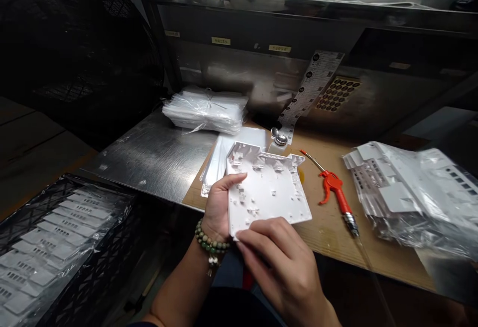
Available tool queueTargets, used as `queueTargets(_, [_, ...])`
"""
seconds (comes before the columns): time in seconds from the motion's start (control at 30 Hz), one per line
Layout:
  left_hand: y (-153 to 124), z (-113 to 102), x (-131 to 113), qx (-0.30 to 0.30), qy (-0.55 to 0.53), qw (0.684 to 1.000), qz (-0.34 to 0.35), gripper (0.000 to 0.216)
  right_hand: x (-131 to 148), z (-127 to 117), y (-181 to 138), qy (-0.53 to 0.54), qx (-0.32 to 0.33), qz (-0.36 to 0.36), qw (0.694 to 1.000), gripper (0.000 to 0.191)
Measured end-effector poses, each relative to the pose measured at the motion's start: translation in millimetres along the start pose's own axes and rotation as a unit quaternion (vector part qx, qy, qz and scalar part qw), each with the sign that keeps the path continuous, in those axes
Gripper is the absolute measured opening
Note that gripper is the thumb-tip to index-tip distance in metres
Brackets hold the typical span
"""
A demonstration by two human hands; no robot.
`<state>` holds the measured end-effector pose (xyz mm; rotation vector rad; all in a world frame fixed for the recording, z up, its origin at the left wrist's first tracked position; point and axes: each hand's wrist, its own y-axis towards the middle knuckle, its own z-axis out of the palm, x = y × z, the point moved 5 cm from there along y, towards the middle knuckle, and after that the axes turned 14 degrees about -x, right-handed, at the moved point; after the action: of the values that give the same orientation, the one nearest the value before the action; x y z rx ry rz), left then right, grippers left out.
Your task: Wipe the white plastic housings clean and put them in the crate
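A white moulded plastic panel [271, 192] with small ribs and clips is held over the near edge of the bench. My left hand [218, 202], with a green bead bracelet at the wrist, grips the panel's left edge, thumb on top. My right hand [280, 257] pinches the panel's near edge with curled fingers. Under and behind the panel lies a stack of clear plastic bags [220, 160].
A tied bundle of clear bags [205, 110] lies at the back on the steel bench [157, 158]. A red air blow gun [336, 190] lies to the right on cardboard. Bagged white parts [411, 192] are piled at right. A black crate [56, 247] lined with plastic holds several white parts at left.
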<state>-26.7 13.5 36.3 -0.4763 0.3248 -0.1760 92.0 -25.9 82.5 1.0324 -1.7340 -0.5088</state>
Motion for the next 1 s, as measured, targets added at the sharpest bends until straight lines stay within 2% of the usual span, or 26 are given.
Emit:
queueTargets(0.2, [-0.6, 1.0, 4.4, -0.012, 0.004, 1.0, -0.016, 0.057, 3.9, 2.4, 3.0, 0.011, -0.032, 0.012, 0.999, 0.026])
queueTargets(0.27, [-0.9, 0.4, 3.4, -0.018, 0.005, 1.0, -0.02, 0.058, 4.3, 2.3, 2.0, 0.01, -0.018, 0.008, 1.0, 0.024])
queueTargets(0.37, [-1.7, -4.8, -8.3, -0.03, 0.0, 1.0, -0.002, 0.061, -11.0, -16.7, -5.6, -0.01, -0.01, 0.043, 0.999, 0.022])
queueTargets(0.43, [-4.6, -8.6, -21.5, -0.02, -0.006, 1.0, 0.022, 0.064, -34.5, -47.7, -14.2, -0.059, -0.091, 0.108, 0.988, 0.021])
queueTargets(0.5, [-9.9, -11.6, -35.9, 0.012, -0.021, 0.999, 0.045, 0.067, -59.8, -85.1, -27.0, -0.128, -0.208, 0.174, 0.954, 0.019])
queueTargets(0.57, [-15.6, -15.8, -49.1, 0.05, -0.052, 0.995, 0.065, 0.069, -76.1, -115.1, -39.4, -0.179, -0.293, 0.191, 0.919, 0.019])
queueTargets(0.6, [-17.9, -18.6, -54.7, 0.068, -0.072, 0.992, 0.075, 0.071, -80.0, -124.3, -43.5, -0.193, -0.312, 0.182, 0.912, 0.02])
queueTargets(0.7, [-19.7, -31.8, -64.0, 0.086, -0.131, 0.984, 0.086, 0.076, -79.9, -129.0, -48.0, -0.199, -0.297, 0.14, 0.923, 0.024])
queueTargets(0.83, [-19.8, -45.5, -66.2, 0.091, -0.174, 0.972, 0.125, 0.075, -68.2, -104.7, -42.3, -0.199, -0.201, 0.098, 0.954, 0.033])
queueTargets(1.0, [-18.4, -43.4, -64.1, 0.032, -0.196, 0.969, 0.149, 0.083, -66.4, -93.2, -36.8, -0.199, -0.151, 0.077, 0.965, 0.034])
